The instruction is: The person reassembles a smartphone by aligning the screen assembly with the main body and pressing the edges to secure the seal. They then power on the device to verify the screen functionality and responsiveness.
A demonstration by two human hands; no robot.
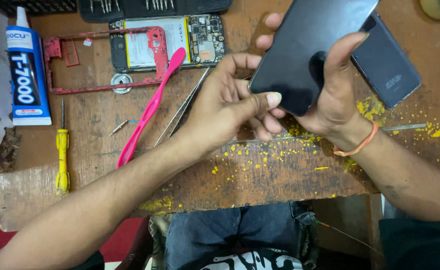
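Both hands grip one dark screen panel (307, 47) above the desk's (260, 172) middle: the left hand (230, 107) has its thumb closed on the panel's lower corner and its fingers curled beneath, while the right hand (332, 97) clamps the panel's near edge with its thumb across the glass. An orange band (356, 146) circles the right wrist. Just behind the panel, toward the right edge, lies a dark phone back (386, 67). At the far edge rests an opened phone (172, 42) beside a red frame (60, 67). A pink pry tool (150, 107) and tweezers (182, 107) lie slantwise near the left hand. Toward the left edge stand a glue tube (27, 70) and a yellow screwdriver (62, 150). Yellow specks (260, 162) dot the near edge
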